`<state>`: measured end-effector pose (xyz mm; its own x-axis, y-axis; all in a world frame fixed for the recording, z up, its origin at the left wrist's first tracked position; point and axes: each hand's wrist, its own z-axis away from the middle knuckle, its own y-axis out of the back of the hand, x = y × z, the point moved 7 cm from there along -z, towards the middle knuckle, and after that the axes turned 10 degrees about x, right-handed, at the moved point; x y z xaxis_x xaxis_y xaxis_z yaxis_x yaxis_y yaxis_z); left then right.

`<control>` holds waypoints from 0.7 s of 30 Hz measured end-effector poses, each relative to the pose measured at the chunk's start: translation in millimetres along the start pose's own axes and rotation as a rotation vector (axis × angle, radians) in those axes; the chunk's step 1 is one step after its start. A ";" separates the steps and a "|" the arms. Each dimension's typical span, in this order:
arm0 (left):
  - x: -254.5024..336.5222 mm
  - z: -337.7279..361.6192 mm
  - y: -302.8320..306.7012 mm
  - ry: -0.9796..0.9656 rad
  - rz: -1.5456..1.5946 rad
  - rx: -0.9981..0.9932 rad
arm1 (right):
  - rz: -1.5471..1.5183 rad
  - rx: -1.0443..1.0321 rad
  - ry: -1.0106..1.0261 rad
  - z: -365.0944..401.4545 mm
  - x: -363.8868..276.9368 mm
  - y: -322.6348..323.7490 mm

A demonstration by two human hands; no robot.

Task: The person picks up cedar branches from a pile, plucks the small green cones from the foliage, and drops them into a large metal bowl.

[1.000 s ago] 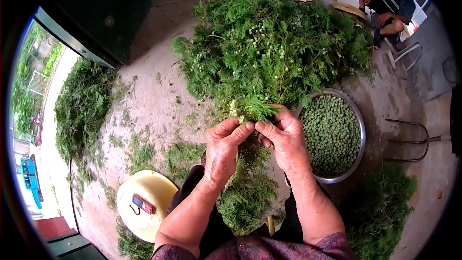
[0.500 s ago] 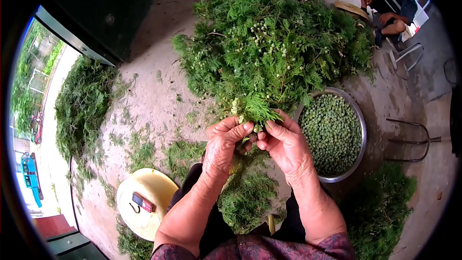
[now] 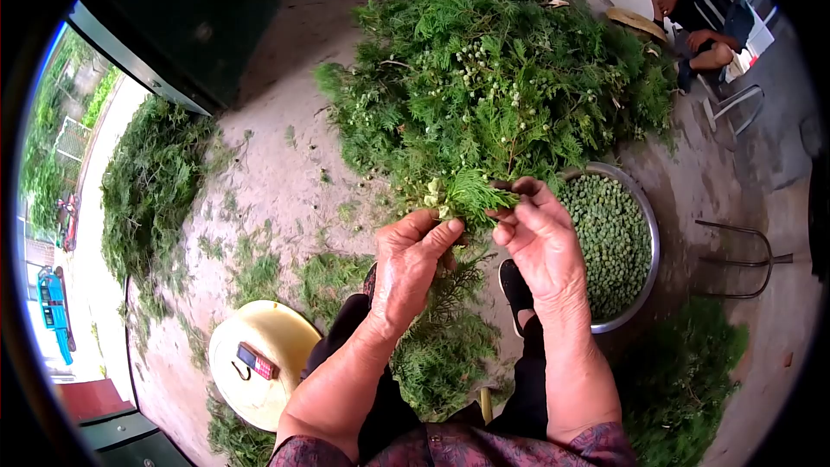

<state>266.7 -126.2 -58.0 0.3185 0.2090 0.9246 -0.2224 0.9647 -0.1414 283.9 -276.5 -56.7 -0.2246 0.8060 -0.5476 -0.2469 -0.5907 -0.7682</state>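
A small green sprig with pale cones (image 3: 467,197) is pinched by its lower end in my left hand (image 3: 411,255). My right hand (image 3: 545,238) is at the sprig's right side, its fingers curled together by the leafy tips; whether something small is between them is hidden. Past both hands lies a big heap of green branches (image 3: 510,86) dotted with round cones. Right behind my right hand stands a metal basin (image 3: 654,246) holding many green cones (image 3: 605,238), partly covered by that hand.
A yellow stool (image 3: 290,337) carries a phone (image 3: 257,361). More branches lie at the left (image 3: 151,190) and lower right (image 3: 683,372). A metal fork-like frame (image 3: 765,259) is at the right. A person (image 3: 713,9) sits at the upper right.
My right hand has moved right and slightly up, away from my left hand. The sprig stays in my left hand. A shoe now shows below my right hand.
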 end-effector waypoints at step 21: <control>12.7 12.6 -18.8 -0.353 -0.404 -0.164 | 1.170 0.060 0.690 25.1 -7.6 -35.9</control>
<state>263.3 -143.8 -39.1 0.0144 -0.2215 0.9751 0.0086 0.9751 0.2214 270.9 -262.3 -16.6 0.1800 -0.3203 -0.9301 -0.2833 -0.9223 0.2628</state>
